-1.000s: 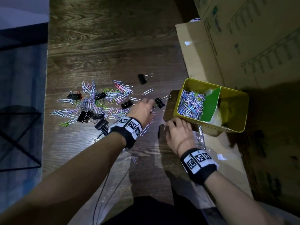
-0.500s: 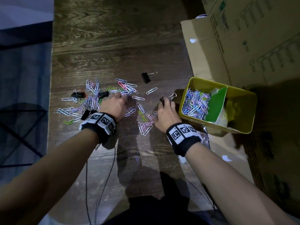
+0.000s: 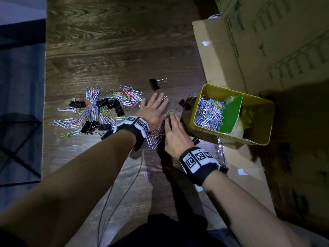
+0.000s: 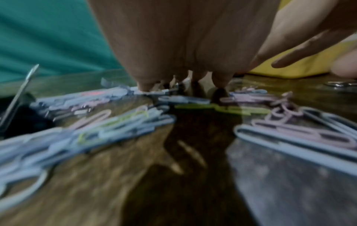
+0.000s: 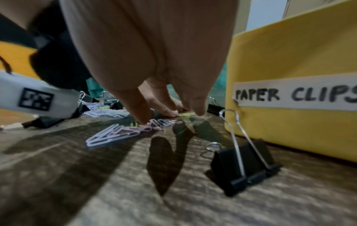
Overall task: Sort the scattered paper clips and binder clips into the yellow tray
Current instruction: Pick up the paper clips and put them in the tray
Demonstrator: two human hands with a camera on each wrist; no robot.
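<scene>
On our far left a blue rug (image 3: 19, 104) edges the dark wood-grain floor (image 3: 110, 56). Next comes the scatter of thin plastic-coated wire paper clips (image 3: 92, 111) in white, pink, lilac & green, w/ black folded-steel binder clips (image 3: 114, 106) mixed in. One lone binder clip (image 3: 154, 84) lies apart, further out. Our left hand (image 3: 153, 111) is flat, fingers straight & spread, palm down on clips; 0.5 s ago it sat curled over the pile further left, so it has slid toward the tray. Our right hand (image 3: 175, 132) is just beside it, fingers straight w/ tips on a small bunch of pink & white clips (image 5: 119, 133); holds nothing. It has pulled back from the binder clip by the tray (image 3: 184, 104), which it touched 0.5 s ago. Both wrists wear black bands w/ white square-code tags. A small binder clip (image 5: 245, 165) w/ silver wire handles stands close to the tray wall. Yellow tray (image 3: 267, 122), box-shaped, has a white strip hand-lettered "PAPER CLIPS" (image 5: 295, 93); inside, a heap of paper clips (image 3: 210, 113) on the left of a green card divider (image 3: 231, 114). Brown corrugated cardboard (image 3: 267, 50) w/ unreadable print lies at right.
</scene>
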